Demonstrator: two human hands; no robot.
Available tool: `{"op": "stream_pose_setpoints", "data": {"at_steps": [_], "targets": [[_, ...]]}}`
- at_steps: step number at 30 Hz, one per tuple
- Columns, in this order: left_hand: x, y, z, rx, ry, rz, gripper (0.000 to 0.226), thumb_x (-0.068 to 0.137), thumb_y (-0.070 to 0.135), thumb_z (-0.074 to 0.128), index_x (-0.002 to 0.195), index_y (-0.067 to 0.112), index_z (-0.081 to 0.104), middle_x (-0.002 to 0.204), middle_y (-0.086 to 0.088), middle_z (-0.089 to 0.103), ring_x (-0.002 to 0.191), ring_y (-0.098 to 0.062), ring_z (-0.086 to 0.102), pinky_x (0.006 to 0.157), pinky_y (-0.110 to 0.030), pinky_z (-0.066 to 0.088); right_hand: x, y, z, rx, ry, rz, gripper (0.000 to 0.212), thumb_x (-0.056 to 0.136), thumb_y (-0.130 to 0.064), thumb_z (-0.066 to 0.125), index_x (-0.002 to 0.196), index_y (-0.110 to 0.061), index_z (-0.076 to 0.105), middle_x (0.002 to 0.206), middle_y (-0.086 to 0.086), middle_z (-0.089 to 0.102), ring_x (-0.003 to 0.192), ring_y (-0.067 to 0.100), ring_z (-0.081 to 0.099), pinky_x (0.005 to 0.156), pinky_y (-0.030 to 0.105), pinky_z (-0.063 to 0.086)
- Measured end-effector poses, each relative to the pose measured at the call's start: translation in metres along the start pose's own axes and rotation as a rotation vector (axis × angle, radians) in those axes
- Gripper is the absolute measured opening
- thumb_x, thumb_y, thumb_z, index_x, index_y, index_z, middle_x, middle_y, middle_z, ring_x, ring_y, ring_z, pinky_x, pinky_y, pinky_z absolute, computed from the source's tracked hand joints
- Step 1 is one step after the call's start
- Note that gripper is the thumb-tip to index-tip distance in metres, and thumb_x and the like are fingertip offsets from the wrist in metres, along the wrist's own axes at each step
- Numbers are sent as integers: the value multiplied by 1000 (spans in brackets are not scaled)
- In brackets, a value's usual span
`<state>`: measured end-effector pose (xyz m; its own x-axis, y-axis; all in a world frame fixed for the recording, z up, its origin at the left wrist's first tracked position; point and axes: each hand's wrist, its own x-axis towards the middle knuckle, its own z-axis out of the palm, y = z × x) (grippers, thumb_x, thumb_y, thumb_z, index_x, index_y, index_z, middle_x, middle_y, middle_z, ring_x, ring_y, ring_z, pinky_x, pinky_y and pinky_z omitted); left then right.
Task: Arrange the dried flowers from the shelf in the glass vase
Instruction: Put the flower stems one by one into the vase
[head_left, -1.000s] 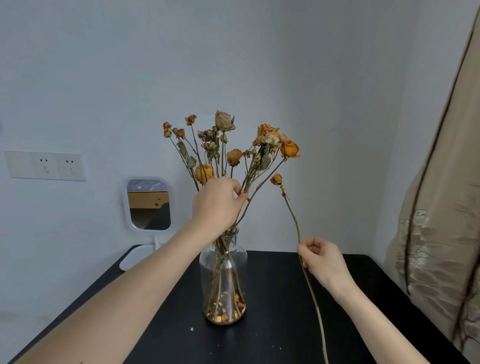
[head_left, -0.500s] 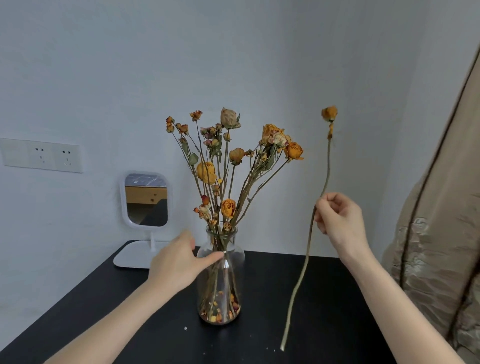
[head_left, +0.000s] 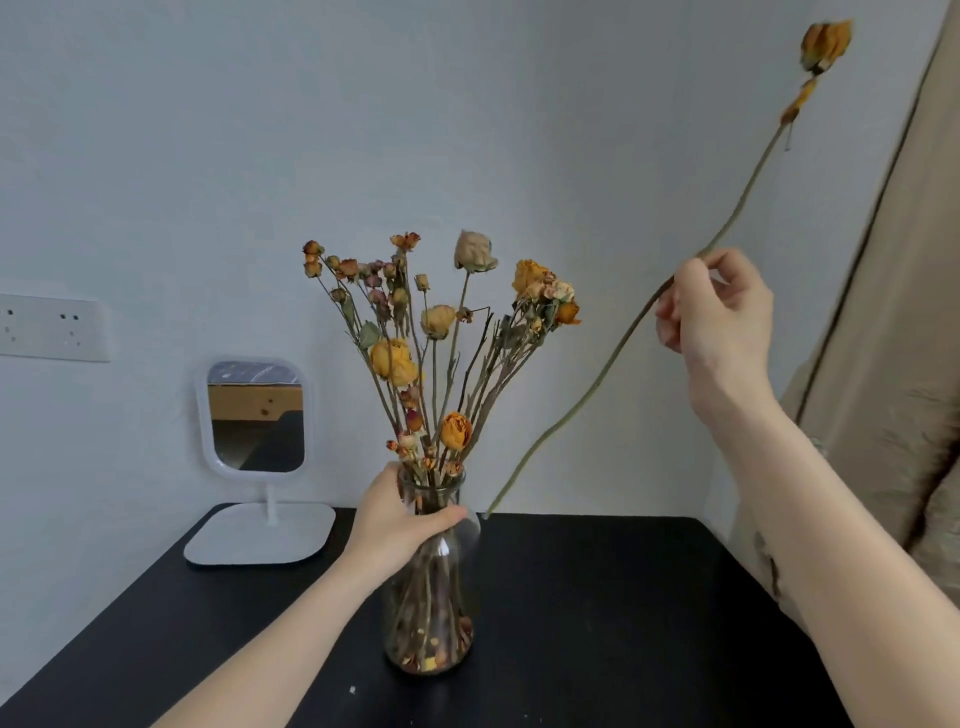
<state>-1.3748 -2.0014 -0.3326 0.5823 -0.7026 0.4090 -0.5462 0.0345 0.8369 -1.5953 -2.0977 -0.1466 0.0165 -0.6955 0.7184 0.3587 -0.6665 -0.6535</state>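
- Dried flowers stand bunched in the glass vase on the black table.
- My left hand wraps the vase neck.
- My right hand pinches one long rose stem aloft, beside the vase.

A pale blue-grey wall rises behind the black counter, under soft, even light. A white mirror on a flat base stands at the counter's far left corner and reflects a wooden board. A white socket plate sits on the wall above the left edge. A beige curtain hangs beside the right edge.
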Motion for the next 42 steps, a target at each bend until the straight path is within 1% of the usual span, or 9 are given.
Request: {"op": "stream_pose_setpoints", "data": {"at_steps": [3, 10, 19, 21, 26, 31, 37, 40, 42], "targets": [[1, -3, 6, 74, 48, 25, 54, 61, 48, 79, 105, 27, 56, 100, 11, 59, 98, -6, 54, 84, -23, 44, 0, -5, 8, 35, 14, -54, 18, 80, -8, 41, 66, -19, 38, 38, -12, 47, 37, 7, 39, 38, 16, 30], [0, -6, 11, 151, 128, 0, 72, 55, 65, 71, 112, 22, 56, 107, 3, 59, 107, -16, 53, 92, -42, 49, -2, -4, 17, 38, 38, -102, 19, 81, -8, 41, 67, -20, 38, 40, -12, 46, 41, 9, 41, 39, 17, 31], [0, -9, 13, 187, 144, -9, 73, 60, 66, 69, 116, 21, 53, 110, 3, 57, 112, -16, 48, 95, -40, 46, 9, -21, 20, 54, 112, -198, 15, 77, -14, 41, 65, -21, 35, 42, -13, 40, 42, 9, 38, 44, 22, 29], [0, -8, 13, 194, 147, -6, 72, 61, 65, 69, 117, 22, 52, 111, 3, 56, 112, -16, 48, 94, -37, 45, 14, -28, 22, 96, 130, -222, 17, 79, -11, 42, 66, -19, 35, 45, -9, 38, 41, 8, 38, 42, 21, 28], [-1, -8, 14, 198, 141, -20, 72, 61, 64, 70, 117, 22, 52, 112, 3, 56, 111, -16, 49, 94, -39, 47, 30, -46, 34, 166, 148, -270, 18, 80, -11, 43, 66, -18, 34, 47, -4, 36, 39, 8, 37, 41, 20, 28], [-1, -8, 13, 197, 148, -28, 75, 61, 64, 70, 119, 21, 50, 113, 2, 56, 113, -16, 48, 95, -39, 46, 32, -38, 59, -21, 10, -151, 18, 79, -12, 47, 64, -20, 40, 45, -5, 49, 36, 9, 44, 43, 21, 34], [-3, -6, 13, 197, 150, -33, 79, 61, 65, 70, 123, 21, 49, 118, 2, 54, 115, -16, 47, 96, -38, 46, 13, -17, 75, -248, -318, 43, 13, 82, -8, 53, 70, -14, 54, 53, 3, 62, 36, 13, 56, 38, 21, 40], [-3, -6, 13, 195, 150, -36, 78, 61, 64, 70, 122, 21, 49, 117, 2, 54, 114, -16, 47, 95, -37, 46, 5, -12, 80, -384, -435, 96, 12, 84, -13, 55, 73, -15, 59, 44, -2, 59, 28, 8, 47, 34, 15, 34], [-2, -5, 13, 191, 144, -42, 77, 61, 64, 70, 121, 21, 50, 115, 2, 55, 114, -16, 47, 95, -39, 46, 1, -9, 82, -461, -492, 121, 8, 86, -15, 57, 82, -14, 63, 42, -2, 54, 24, 5, 38, 31, 12, 30]]}}
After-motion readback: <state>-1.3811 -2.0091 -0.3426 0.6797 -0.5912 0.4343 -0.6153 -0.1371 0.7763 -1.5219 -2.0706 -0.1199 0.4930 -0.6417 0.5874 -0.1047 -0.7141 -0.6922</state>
